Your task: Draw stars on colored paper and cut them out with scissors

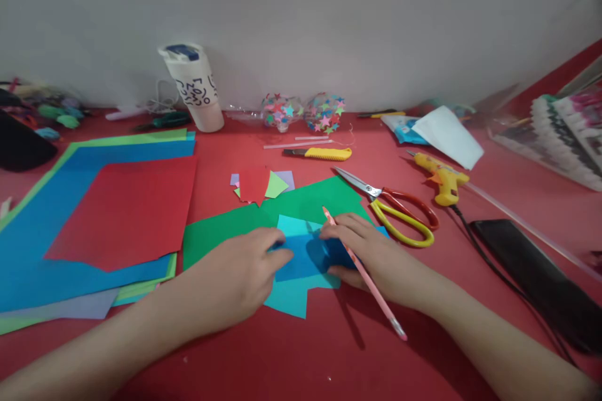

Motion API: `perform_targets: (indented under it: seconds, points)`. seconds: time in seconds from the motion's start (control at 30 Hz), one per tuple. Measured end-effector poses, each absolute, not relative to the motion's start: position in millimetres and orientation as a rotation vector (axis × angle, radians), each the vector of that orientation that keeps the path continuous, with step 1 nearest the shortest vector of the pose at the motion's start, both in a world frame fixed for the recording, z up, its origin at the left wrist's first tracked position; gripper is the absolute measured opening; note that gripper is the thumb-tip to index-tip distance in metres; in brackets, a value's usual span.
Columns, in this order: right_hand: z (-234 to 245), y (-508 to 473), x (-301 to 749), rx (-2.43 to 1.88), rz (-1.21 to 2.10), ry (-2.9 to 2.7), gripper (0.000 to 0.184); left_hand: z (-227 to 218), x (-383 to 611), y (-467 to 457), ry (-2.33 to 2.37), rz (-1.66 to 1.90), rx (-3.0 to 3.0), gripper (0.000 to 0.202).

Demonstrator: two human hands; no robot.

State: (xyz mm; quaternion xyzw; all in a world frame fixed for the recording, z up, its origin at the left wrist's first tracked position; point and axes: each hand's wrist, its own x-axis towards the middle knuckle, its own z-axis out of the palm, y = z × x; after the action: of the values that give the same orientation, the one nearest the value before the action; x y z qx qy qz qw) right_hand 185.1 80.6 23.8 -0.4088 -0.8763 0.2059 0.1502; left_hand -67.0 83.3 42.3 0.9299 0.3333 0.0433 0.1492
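Note:
A blue sheet of paper [298,257] lies between my two hands, over light blue paper [294,302] and a green sheet [221,225]. My left hand [244,272] is closed at its left edge, thumb and forefinger pinching it. A pink pencil [371,285] slants across my right hand [367,247], tucked between the fingers, its eraser end toward me. The fingertips and thumb of that hand also touch the right part of the blue sheet, which is bent up and shaded. Scissors [383,197] with red and yellow handles lie just beyond my right hand.
Coloured sheets, a red one [136,213] on top, are stacked at left. Small paper cutouts [254,185], a yellow cutter [327,153] and star-covered clear balls [324,111] lie behind. A white tumbler [195,88] stands near the wall. At right are a glue gun [442,178] and black case [531,276].

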Motion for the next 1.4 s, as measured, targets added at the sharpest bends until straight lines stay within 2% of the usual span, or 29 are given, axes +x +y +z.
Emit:
perform_targets:
  seconds: [0.13, 0.3, 0.43, 0.53, 0.73, 0.97, 1.03, 1.13, 1.27, 1.4]
  points:
    - [24.2, 78.2, 182.7, -1.19, 0.557, -2.506, 0.039, 41.8, -55.7, 93.5, 1.095, 0.298, 2.46, 0.03]
    - [22.9, 78.4, 179.1, -1.116, 0.5, -2.484, 0.026, 39.8, -46.4, 98.6, 1.174, 0.359, 2.108, 0.011]
    - [19.8, 79.9, 179.4, -1.032, 0.271, -2.319, 0.023, 39.8, -51.5, 102.7, 1.244, 0.432, 1.94, 0.003]
    - [18.5, 82.6, 183.1, -1.022, 0.119, -2.115, 0.024, 42.3, -67.9, 120.1, 1.398, 0.586, 1.928, 0.01]
    - [10.8, 87.7, 186.7, -1.057, 0.144, -2.14, 0.026, 37.9, -100.2, 178.1, 1.769, 0.791, 1.935, 0.019]
    - [10.4, 83.5, 180.1, -1.04, 0.237, -2.344, 0.019, 39.0, -88.6, 163.5, 1.763, 0.686, 2.227, 0.034]
    - [12.1, 80.5, 176.4, -1.041, 0.3, -2.441, 0.027, 40.9, -79.6, 144.0, 1.61, 0.58, 2.318, 0.03]
    - [14.4, 77.3, 173.8, -1.072, 0.375, -2.553, 0.041, 40.0, -67.7, 119.3, 1.301, 0.241, 2.547, 0.027]
    - [17.1, 78.6, 180.4, -1.044, 0.515, -2.642, 0.03, 39.8, -59.0, 104.6, 1.293, 0.066, 2.704, 0.033]
    - [12.3, 83.8, 185.5, -1.03, 0.49, -2.617, 0.03, 39.9, -51.2, 95.3, 1.326, -0.078, 2.66, 0.048]
